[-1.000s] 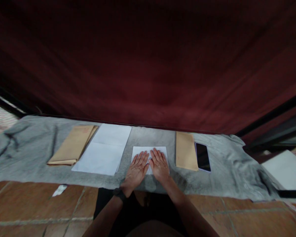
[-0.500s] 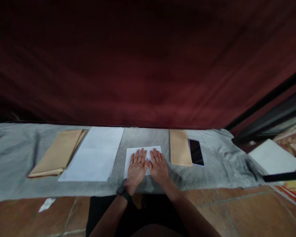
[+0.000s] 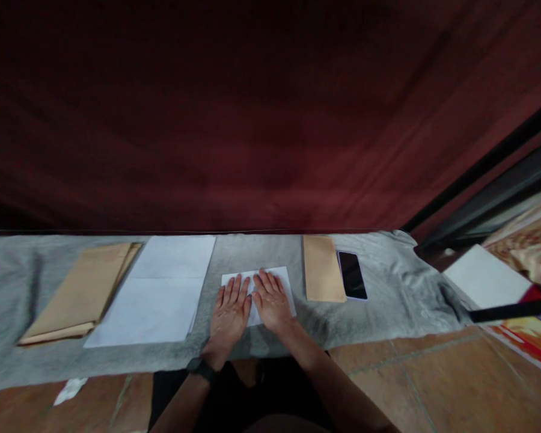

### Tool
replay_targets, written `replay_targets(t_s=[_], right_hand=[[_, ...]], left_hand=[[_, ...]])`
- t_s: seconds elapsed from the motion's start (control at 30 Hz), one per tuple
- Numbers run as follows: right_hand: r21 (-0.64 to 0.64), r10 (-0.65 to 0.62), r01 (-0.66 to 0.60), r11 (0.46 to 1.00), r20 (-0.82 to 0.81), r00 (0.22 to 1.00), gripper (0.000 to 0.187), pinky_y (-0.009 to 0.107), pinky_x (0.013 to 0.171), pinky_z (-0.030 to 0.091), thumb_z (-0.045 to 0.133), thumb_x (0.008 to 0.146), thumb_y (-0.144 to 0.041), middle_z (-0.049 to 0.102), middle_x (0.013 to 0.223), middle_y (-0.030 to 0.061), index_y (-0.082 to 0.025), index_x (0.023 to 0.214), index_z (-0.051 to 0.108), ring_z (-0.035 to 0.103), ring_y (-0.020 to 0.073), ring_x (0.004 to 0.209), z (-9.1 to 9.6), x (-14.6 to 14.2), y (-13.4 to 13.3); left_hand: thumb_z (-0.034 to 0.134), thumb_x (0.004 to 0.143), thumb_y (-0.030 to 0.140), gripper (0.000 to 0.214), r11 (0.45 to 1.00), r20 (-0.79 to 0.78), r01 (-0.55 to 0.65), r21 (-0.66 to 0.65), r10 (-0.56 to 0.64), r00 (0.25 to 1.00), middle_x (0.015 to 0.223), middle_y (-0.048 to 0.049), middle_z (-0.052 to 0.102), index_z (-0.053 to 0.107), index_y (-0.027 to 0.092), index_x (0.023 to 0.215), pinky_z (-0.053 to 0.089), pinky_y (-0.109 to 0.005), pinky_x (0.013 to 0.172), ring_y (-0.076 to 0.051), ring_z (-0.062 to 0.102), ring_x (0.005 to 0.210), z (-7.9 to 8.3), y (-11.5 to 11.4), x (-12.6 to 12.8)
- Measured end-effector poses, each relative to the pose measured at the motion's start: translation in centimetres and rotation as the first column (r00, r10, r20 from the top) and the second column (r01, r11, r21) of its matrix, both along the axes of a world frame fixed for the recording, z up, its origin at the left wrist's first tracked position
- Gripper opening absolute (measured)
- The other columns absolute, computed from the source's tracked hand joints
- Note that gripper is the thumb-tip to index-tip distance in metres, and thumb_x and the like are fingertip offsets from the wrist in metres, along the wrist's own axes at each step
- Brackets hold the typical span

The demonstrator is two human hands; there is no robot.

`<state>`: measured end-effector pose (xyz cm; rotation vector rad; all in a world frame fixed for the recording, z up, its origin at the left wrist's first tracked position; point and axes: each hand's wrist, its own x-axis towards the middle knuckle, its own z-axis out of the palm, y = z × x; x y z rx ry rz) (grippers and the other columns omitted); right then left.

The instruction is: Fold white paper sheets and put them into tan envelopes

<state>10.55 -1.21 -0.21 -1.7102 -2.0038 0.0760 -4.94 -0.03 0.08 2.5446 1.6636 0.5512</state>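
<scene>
Both of my hands lie flat, side by side, on a small folded white paper (image 3: 285,281) that rests on a grey cloth (image 3: 388,307). My left hand (image 3: 229,314) covers the paper's left part, fingers stretched out, with a dark watch on the wrist. My right hand (image 3: 270,302) presses the middle of the paper, fingers stretched forward too. Neither hand grips anything.
Left of the paper lie a stack of white sheets (image 3: 157,290) and brown envelopes (image 3: 79,291). To the right lie a single brown envelope (image 3: 322,267) and a black phone (image 3: 352,275). A dark red curtain (image 3: 270,120) hangs behind. Tiled floor (image 3: 433,385) shows in front.
My view has swung to the right, so everything sits further left in the picture. Both hands stay flat on the folded paper, shifted only slightly on it.
</scene>
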Motion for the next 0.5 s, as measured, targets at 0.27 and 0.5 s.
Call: replay_targets(t_s=[0.27, 0.5], right_hand=[[0.052, -0.049, 0.046, 0.998, 0.043, 0.998, 0.052, 0.049, 0.121, 0.029, 0.046, 0.104, -0.033, 0.04, 0.161, 0.0138, -0.017, 0.153, 0.044, 0.038, 0.0295, 0.148, -0.8, 1.2, -1.3], [0.095, -0.083, 0.071, 0.993, 0.124, 0.989, 0.053, 0.049, 0.119, 0.031, 0.047, 0.104, -0.031, 0.041, 0.16, 0.0162, -0.015, 0.154, 0.044, 0.041, 0.0308, 0.146, -0.9, 1.8, -2.0]], left_hand=[[0.034, 0.101, 0.029, 0.057, 0.994, -0.03, -0.103, -0.019, 0.103, 0.994, 0.161, -0.0148, 0.039, 0.041, 0.012, 0.155, 0.027, -0.051, 0.124, -0.028, 0.032, 0.152, 0.5, -0.2, -0.4], [0.033, 0.101, 0.025, 0.057, 0.998, -0.104, -0.058, -0.018, 0.055, 0.993, 0.163, -0.0094, 0.036, 0.038, 0.014, 0.156, 0.02, -0.051, 0.127, -0.027, 0.025, 0.155, 0.9, 0.0, 2.6]])
